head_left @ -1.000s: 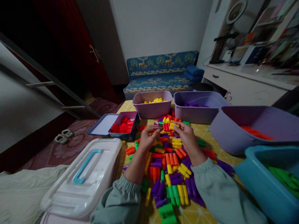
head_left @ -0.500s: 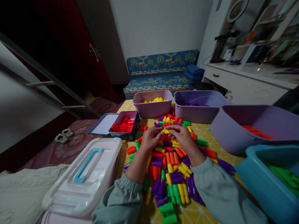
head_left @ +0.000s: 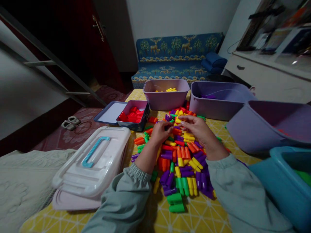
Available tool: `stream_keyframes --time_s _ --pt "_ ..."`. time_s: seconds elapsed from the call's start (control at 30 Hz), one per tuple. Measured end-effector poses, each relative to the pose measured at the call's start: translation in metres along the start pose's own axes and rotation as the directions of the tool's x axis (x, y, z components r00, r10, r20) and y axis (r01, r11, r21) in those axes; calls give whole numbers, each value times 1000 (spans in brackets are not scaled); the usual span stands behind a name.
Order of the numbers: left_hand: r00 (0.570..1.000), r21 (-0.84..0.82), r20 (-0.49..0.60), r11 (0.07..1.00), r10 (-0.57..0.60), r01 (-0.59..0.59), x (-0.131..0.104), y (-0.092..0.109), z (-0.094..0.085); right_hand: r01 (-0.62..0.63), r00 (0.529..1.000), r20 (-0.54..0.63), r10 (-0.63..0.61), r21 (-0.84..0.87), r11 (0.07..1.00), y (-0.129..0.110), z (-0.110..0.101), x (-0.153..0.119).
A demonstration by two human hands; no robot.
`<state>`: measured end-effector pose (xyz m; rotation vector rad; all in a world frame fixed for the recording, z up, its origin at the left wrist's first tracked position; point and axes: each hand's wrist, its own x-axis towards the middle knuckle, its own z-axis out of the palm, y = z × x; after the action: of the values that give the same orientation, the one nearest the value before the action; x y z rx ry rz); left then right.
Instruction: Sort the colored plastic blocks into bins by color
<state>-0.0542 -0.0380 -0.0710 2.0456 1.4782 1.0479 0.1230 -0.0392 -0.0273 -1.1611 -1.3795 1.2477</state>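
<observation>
Bullet-shaped plastic building blocks (head_left: 186,152) in red, orange, yellow, green and purple lie in a loose heap, some joined in rows. Over the far part of this heap, my right hand (head_left: 199,130) pinches a yellow block (head_left: 178,120) at its fingertips. My left hand (head_left: 160,132) is just to the left, fingers curled and thumb close to the index finger. Whatever may be between its fingertips is too small to make out. A narrow gap separates the two hands.
Behind the heap stand a bin of yellow blocks (head_left: 167,99) and a purple-block bin (head_left: 216,108). Another lilac bin (head_left: 252,129) and a blue tub (head_left: 274,174) are right. Left are an open box of red blocks (head_left: 132,126) and a lidded white box (head_left: 97,161).
The hands have drawn slightly apart, and the yellow block now sits at my right fingertips. The camera view has shifted, with the table sitting higher in the picture.
</observation>
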Motion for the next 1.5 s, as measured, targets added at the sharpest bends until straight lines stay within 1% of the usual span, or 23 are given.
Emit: stream_keyframes --time_s 0.1,0.13,0.17,0.23,0.27,0.3,0.37,0.4,0.47,0.53,0.67,0.77,0.83,0.9,0.97,1.03,1.07,1.13,1.23,1.33,1.4,1.47,1.5 --pt "1000 2 -2 1000 -19 19 0 2 -1 -1 997 70 9 -110 994 -28 2 23" --pt "1000 1 -5 1000 -26 26 -1 2 -1 16 998 63 -7 -136 991 -40 4 35" --pt "1000 0 -7 1000 -30 30 -1 2 -1 41 998 47 -35 -146 988 -51 6 50" --pt "1000 -4 -9 1000 -29 29 -1 2 0 109 992 -47 -116 -142 984 -71 10 82" --pt "1000 -4 -7 1000 -27 27 -1 2 0 162 979 -103 -175 -127 979 -79 12 97" --pt "1000 -4 -3 1000 -25 25 -1 1 0 215 965 -133 -228 -105 971 -85 14 110" --pt "1000 3 5 1000 -22 22 -1 -1 1 264 948 -164 -272 -69 962 -90 17 125" --pt "1000 10 8 1000 -21 21 -1 -2 1 274 946 -164 -280 -59 960 -89 18 127" --pt "1000 20 4 1000 -18 17 -1 -3 2 277 947 -148 -284 -65 959 -81 18 117" --pt "1000 17 -2 1000 -15 15 -1 -3 2 275 951 -117 -285 -96 957 -69 17 93" --pt "1000 -15 3 1000 -17 17 -2 0 1 185 982 -3 -188 -168 968 -41 6 29" --pt "1000 -17 0 1000 -16 16 -1 0 0 116 990 110 -88 -282 952 -25 -7 -20" --pt "1000 -8 -3 1000 -9 9 -1 -1 1 152 984 154 -93 -435 887 -16 -14 -52" --pt "1000 -2 -2 1000 0 0 0 -2 2 181 977 197 -78 -590 787 -9 -17 -82" --pt "1000 5 -3 1000 9 -9 1 -4 2 227 965 256 -57 -705 672 -1 -15 -108" --pt "1000 10 -4 1000 13 -13 1 -5 3 278 953 298 -56 -786 552 9 -8 -125" --pt "1000 12 -4 1000 11 -11 1 -5 2 295 950 307 -60 -815 498 14 -4 -129" --pt "1000 10 -4 1000 -6 6 1 -4 2 303 952 293 -89 -859 413 23 4 -126" --pt "1000 -5 -3 1000 -30 30 1 -3 2 282 958 242 -157 -897 339 33 9 -101" --pt "1000 -33 3 999 -27 27 1 -4 2 235 966 186 -178 -921 310 37 5 -67" --pt "999 -66 6 997 -37 37 1 -4 2 172 977 121 -175 -934 314 34 2 -52" --pt "998 -99 8 993 -58 58 2 -5 2 123 981 65 -185 -939 322 28 2 -51" --pt "998 -109 8 992 -68 68 2 -4 1 127 978 62 -200 -936 328 23 3 -58"
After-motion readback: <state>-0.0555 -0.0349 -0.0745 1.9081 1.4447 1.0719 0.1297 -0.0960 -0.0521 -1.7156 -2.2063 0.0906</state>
